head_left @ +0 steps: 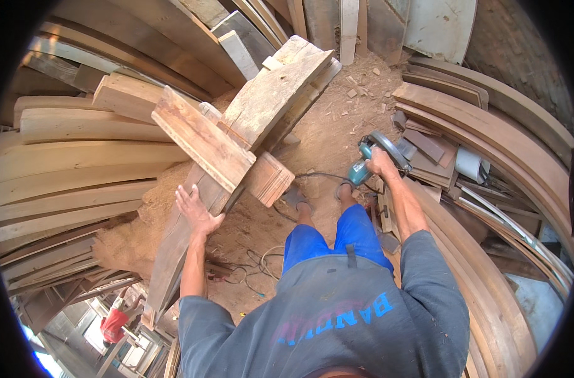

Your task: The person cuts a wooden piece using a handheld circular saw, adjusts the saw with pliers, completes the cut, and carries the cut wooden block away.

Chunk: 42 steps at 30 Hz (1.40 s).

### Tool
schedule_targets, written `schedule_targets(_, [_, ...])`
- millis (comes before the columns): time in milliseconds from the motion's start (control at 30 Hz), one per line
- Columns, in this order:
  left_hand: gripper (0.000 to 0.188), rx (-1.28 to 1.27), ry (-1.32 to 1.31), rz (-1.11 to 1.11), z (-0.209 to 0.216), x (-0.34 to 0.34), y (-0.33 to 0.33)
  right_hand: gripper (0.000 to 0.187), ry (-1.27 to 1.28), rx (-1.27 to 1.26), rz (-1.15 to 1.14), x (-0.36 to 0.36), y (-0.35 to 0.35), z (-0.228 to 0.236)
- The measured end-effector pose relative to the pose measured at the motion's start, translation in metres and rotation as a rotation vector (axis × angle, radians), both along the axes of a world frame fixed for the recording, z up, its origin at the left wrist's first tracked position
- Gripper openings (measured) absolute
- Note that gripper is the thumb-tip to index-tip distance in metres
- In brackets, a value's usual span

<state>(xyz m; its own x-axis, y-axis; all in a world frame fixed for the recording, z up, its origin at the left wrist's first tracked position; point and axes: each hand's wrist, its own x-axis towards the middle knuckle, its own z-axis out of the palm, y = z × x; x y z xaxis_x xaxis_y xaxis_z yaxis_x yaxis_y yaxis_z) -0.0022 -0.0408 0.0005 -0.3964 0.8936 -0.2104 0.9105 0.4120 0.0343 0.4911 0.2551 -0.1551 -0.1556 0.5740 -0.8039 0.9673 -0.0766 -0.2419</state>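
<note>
My left hand [197, 213] lies with its fingers spread on a long dark wooden beam [176, 242] that slants away to the upper right. Across that beam sits a short, thick plank [202, 140], just beyond my fingertips. Pieces of squared wood [269, 179] stick out from beneath the plank on its right side. Farther off, a wide rough slab [277, 91] rests along the same line. My right hand [381, 164] is closed around the handle of a teal circular saw [360, 172], held out to the right beside my foot, apart from the wood.
Stacked boards [91, 164] fill the left side, with a heap of sawdust [132, 242] near them. Curved-looking planks [482, 126] and offcuts [423, 145] crowd the right. A cable [324, 174] trails by my feet. A person in red [113, 324] is at the lower left.
</note>
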Motion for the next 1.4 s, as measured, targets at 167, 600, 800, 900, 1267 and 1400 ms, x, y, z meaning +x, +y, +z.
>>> schedule_targets(167, [0.135,0.097,0.016,-0.057,-0.006,0.002,0.005,0.037,-0.147,-0.015,0.095,-0.01,0.016,-0.04])
schedule_targets(600, [0.129,0.007,0.034,-0.098,-0.011,0.007,0.02,0.022,-0.349,0.153,0.379,-0.008,0.055,-0.255])
schedule_targets(800, [0.124,-0.013,0.066,-0.111,-0.011,0.012,0.028,0.03,-0.283,0.158,0.629,-0.013,0.0,-0.328])
schedule_targets(900, [0.123,-0.014,0.088,-0.114,-0.016,0.011,0.027,0.028,-0.188,0.097,0.599,-0.012,-0.037,-0.344])
schedule_targets(1267, [0.14,0.066,0.046,-0.09,-0.001,-0.001,0.018,0.018,0.681,0.353,-0.634,-0.103,0.02,-0.154])
schedule_targets(1400, [0.137,0.088,0.005,-0.066,0.001,-0.003,0.006,0.051,1.118,0.408,-1.012,-0.161,0.107,0.032])
